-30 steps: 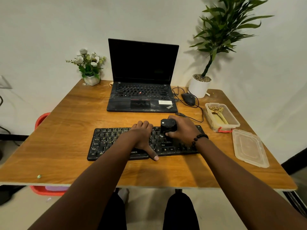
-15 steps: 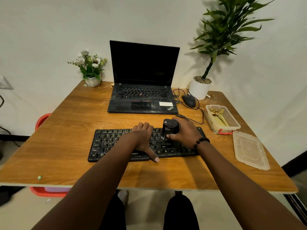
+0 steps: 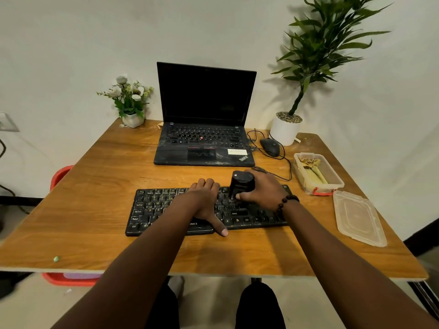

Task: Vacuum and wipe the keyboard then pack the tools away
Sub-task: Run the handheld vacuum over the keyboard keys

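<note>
The small black cylindrical handheld vacuum [image 3: 241,185] stands upright on the right half of the flat black plastic keyboard [image 3: 166,207], its lower end down among the keys; the right hand [image 3: 262,189] is wrapped around its body, thumb on the near side and fingers curled round the far side, a dark beaded bracelet [image 3: 286,203] on the wrist just behind the grip; immediately left of that grip the left hand [image 3: 206,200] lies flat and spread on the middle of the keyboard, gripping nothing, its thumb reaching past the keyboard's near edge onto the brown wooden table [image 3: 99,186]. Beyond the grip sits an open black laptop [image 3: 205,119] with a dark screen; beyond and slightly right of it lies a black corded mouse [image 3: 270,147], with a white pot holding a tall green plant [image 3: 285,129] behind; right of the grip rests a clear plastic box with red clips [image 3: 317,173] containing a yellowish cloth, and its clear plastic lid [image 3: 357,217] lies separate just nearer; far to the left rear stands a small white pot of white flowers [image 3: 130,100].
</note>
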